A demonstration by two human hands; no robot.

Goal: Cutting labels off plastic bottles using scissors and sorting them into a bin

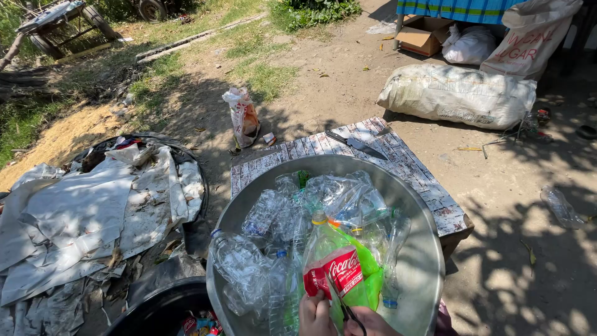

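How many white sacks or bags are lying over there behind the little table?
3. A long filled sack lies on the ground behind the table; a tall sack leans upright beyond it; a small tied bag sits beside the cardboard box. Others may be hidden.

A green plastic bottle (336, 261) lies in the big metal basin (423, 261), wearing a red label (336, 274) with white lettering, just above the hands. At the top right stands an open brown cardboard box (423, 34). Beside it leans a white sack (532, 37) with red print, and a long white sack (457, 93) with faint grey print lies on the ground below.
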